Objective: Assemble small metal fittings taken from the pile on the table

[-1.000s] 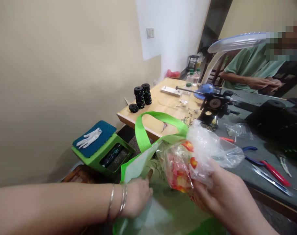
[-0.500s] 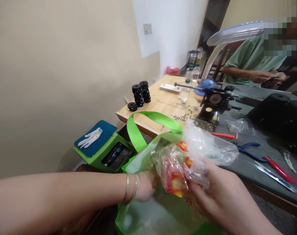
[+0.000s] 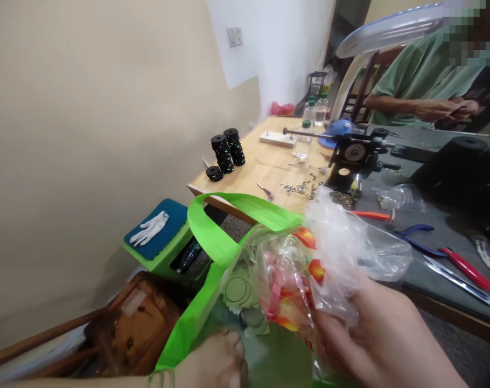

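Observation:
A bright green tote bag [image 3: 245,203] gapes in front of me, its handle loop standing up by the table edge. Inside lie pale green pieces printed with dark circles [image 3: 237,291]. My right hand [image 3: 378,328] grips crumpled clear plastic bags [image 3: 283,275] above the tote's right side; red, pink and yellow show through or on the plastic. My left hand [image 3: 218,355] is low in the tote's mouth, near its left wall, fingers curled and slightly blurred. Whatever it may hold is hidden.
Black spools [image 3: 224,153], a black metal device [image 3: 354,153], blue-handled pliers [image 3: 417,240] and a red-handled tool [image 3: 467,269] occupy the table [image 3: 249,161]. A white glove [image 3: 150,229] rests on a green stool [image 3: 152,263]. Beside it stands a brown wooden chair [image 3: 138,328]. Someone in green [image 3: 410,91] works opposite.
My left hand has drawn back from under the plastic bags toward me, uncovering the circle-printed pieces. The tote's left side has swung left and down. My right hand keeps its grip.

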`<control>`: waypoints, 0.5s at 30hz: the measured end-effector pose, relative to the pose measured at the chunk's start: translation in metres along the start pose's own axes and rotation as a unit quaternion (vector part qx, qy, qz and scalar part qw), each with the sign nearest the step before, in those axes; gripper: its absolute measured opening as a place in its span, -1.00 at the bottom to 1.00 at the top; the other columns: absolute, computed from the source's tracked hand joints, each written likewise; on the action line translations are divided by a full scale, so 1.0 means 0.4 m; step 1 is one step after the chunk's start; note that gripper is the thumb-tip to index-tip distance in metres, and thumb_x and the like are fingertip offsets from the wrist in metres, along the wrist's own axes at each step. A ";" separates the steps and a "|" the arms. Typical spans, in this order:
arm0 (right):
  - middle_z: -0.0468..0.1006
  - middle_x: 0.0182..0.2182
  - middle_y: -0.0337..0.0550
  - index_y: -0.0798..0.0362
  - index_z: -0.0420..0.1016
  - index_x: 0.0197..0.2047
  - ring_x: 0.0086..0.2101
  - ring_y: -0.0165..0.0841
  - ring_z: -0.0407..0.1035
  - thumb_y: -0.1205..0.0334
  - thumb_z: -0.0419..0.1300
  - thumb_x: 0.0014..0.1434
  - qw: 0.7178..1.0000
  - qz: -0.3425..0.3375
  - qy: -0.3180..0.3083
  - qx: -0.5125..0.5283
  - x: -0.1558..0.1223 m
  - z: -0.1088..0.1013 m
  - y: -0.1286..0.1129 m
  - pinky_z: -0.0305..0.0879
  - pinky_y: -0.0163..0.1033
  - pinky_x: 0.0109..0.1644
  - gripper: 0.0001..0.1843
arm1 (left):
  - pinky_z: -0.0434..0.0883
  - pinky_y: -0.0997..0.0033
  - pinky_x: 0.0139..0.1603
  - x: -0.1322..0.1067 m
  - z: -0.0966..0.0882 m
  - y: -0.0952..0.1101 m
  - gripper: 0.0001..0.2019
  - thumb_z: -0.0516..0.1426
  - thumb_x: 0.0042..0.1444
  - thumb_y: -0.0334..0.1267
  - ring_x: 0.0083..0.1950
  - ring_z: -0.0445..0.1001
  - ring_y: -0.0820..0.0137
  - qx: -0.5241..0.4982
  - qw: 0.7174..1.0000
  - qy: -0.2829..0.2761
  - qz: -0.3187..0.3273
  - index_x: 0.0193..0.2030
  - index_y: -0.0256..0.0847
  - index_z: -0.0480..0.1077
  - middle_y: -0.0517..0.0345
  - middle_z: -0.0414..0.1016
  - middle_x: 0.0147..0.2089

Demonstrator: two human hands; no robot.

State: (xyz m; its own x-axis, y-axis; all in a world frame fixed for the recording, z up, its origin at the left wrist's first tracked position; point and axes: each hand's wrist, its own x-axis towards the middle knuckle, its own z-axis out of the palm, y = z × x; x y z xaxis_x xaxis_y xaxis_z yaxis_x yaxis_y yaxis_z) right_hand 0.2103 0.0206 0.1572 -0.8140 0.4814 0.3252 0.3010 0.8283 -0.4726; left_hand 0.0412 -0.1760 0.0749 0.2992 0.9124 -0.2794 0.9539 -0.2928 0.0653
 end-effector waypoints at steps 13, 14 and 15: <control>0.46 -0.53 -0.16 0.06 0.27 -0.28 -0.57 -0.29 0.39 0.15 0.04 0.21 0.999 -0.004 -0.011 -0.030 -0.020 0.017 0.007 0.26 -0.33 -0.60 -0.85 | 0.41 0.39 -0.52 -0.003 -0.120 -0.014 -0.87 0.07 0.08 -0.50 -0.47 0.50 0.28 0.002 0.989 -0.132 -0.066 -0.30 -0.26 0.40 0.07 0.53 -0.40; 0.46 -0.54 -0.16 0.06 0.27 -0.29 -0.58 -0.29 0.39 0.15 0.03 0.21 0.999 -0.008 -0.006 -0.030 -0.019 0.016 0.005 0.26 -0.32 -0.61 -0.85 | 0.42 0.41 -0.53 -0.006 -0.117 -0.009 -0.89 0.07 0.08 -0.49 -0.50 0.49 0.30 -0.003 0.991 -0.126 -0.040 -0.34 -0.25 0.39 0.09 0.53 -0.42; 0.46 -0.55 -0.16 0.06 0.27 -0.31 -0.59 -0.30 0.39 0.16 0.02 0.21 1.000 -0.011 -0.004 -0.029 -0.018 0.016 0.003 0.26 -0.32 -0.61 -0.85 | 0.42 0.42 -0.54 -0.009 -0.115 -0.005 -0.90 0.09 0.08 -0.48 -0.51 0.49 0.31 -0.003 0.993 -0.116 -0.023 -0.36 -0.25 0.38 0.11 0.53 -0.44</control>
State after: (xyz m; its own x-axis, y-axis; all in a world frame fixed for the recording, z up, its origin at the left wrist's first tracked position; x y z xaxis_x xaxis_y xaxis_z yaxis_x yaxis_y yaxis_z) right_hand 0.2133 0.0164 0.1492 -0.8243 0.4609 0.3287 0.3114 0.8541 -0.4167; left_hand 0.0392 -0.1656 0.1198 0.2430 0.8338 -0.4958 0.9667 -0.2503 0.0529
